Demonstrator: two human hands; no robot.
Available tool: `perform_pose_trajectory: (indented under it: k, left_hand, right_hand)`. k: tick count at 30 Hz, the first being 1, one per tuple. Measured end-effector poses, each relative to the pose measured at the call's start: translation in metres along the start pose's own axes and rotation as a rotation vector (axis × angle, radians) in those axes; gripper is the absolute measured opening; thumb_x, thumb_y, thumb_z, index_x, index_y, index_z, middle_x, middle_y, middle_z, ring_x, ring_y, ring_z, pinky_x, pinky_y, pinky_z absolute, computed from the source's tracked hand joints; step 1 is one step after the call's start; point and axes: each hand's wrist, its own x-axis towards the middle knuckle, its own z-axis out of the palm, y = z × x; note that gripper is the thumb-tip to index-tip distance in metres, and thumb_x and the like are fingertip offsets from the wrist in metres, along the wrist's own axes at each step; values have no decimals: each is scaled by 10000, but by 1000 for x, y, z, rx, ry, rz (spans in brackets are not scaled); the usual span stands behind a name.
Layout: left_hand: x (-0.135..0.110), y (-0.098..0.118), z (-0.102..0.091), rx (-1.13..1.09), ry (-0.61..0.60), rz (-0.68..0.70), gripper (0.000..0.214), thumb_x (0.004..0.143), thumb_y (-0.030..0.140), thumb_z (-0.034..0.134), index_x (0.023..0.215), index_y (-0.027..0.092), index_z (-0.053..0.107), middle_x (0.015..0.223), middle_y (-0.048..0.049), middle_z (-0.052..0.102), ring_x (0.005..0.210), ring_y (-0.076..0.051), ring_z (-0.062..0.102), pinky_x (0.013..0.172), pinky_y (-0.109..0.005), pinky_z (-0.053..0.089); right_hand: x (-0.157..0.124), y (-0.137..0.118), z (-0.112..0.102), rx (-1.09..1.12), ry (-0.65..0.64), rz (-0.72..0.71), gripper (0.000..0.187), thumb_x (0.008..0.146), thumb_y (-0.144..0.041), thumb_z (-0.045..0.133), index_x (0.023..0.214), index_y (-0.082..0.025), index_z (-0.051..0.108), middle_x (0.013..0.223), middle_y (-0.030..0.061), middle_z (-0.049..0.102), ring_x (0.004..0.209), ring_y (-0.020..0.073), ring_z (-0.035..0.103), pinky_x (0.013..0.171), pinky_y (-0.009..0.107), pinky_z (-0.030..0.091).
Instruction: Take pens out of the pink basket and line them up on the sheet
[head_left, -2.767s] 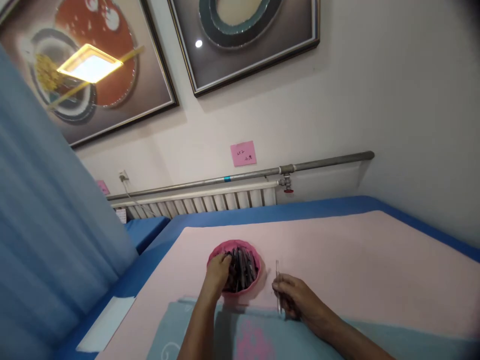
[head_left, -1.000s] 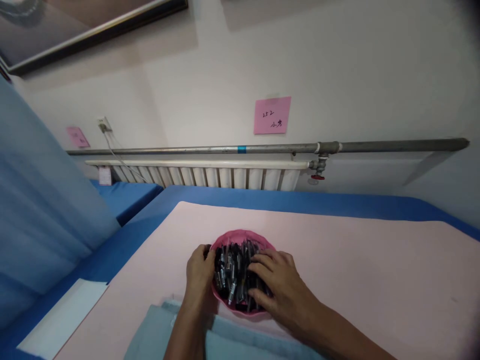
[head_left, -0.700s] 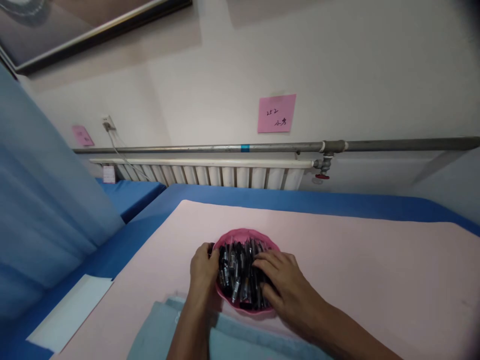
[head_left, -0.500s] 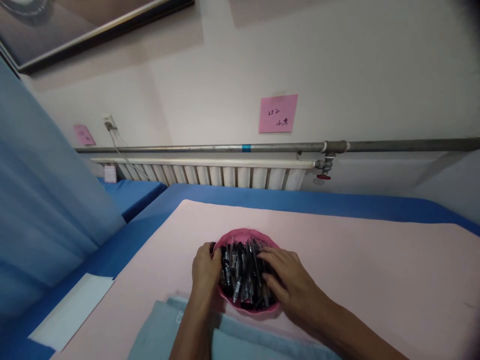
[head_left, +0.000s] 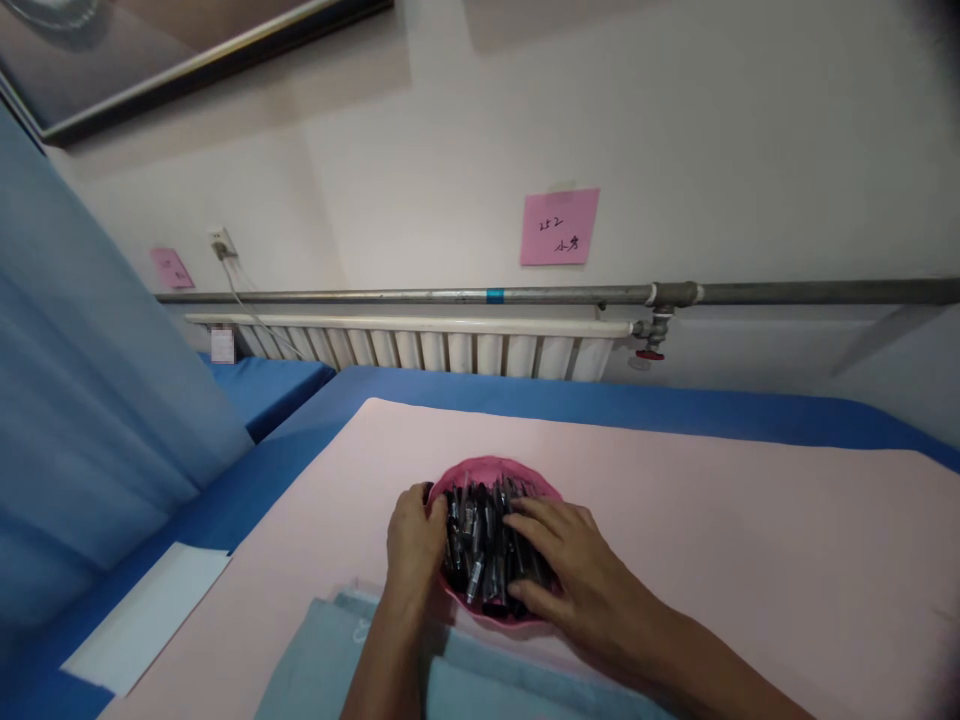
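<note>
The left hand [head_left: 414, 530] clasped the rim of the round pink plastic bowl [head_left: 491, 464]; the right hand [head_left: 574, 570] lay flat, fingers splayed wide, on dark pens [head_left: 480, 540] inside. Beyond it, a pink paper note [head_left: 559, 227] read "252".

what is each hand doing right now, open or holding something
Left hand: closed on the left rim of the pink bowl.
Right hand: open, fingers spread flat on the pens in the bowl, gripping none that I can see.

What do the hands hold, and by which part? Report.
The left hand grips the pink bowl by its left rim; the right hand rests on the pens, grasp cannot be told.
</note>
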Motion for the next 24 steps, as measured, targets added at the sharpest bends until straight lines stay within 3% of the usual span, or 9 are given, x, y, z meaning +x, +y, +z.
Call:
perform_pose_trajectory:
  k: [5, 11, 19, 24]
  left_hand:
    - [-3, 3, 2, -5, 50, 164, 466, 803, 310, 443, 1224, 118, 498, 1170, -141, 559, 1073, -229, 505, 935, -352, 374]
    - [-7, 7, 4, 135, -52, 346, 348, 781, 335, 487, 1088, 246, 624, 1277, -103, 467, 1150, -266, 437, 963, -409, 347]
    - [-7, 4, -1, 41, -39, 265, 228, 803, 274, 428, 800, 191, 641, 1135, -93, 566, 1078, -229, 493, 957, -372, 359]
    - [-5, 2, -6, -132, -9, 130, 259, 817, 274, 396, 925, 168, 607, 995, -94, 622, 955, -198, 563, 864, -334, 423]
  right_hand:
    - [7, -11, -3, -8, -82, -125, 420, 786, -354, 576, 1197, -280, 526, 1286, 70, 502, 1151, 280, 429, 958, 484, 303]
    - [5, -7, -4, 62, -92, -135, 338, 826, -331, 535, 1159, -276, 544, 1201, 46, 555, 1126, 243, 446, 962, 442, 310]
    - [-7, -3, -8, 120, -23, -135, 299, 773, -191, 548, 1068, -217, 589, 1194, 76, 550, 1155, 227, 439, 977, 427, 331]
    - [-9, 14, -5, 144, 212, 23, 270, 826, -289, 490, 1074, -229, 581, 1227, 90, 533, 1162, 255, 445, 952, 478, 364]
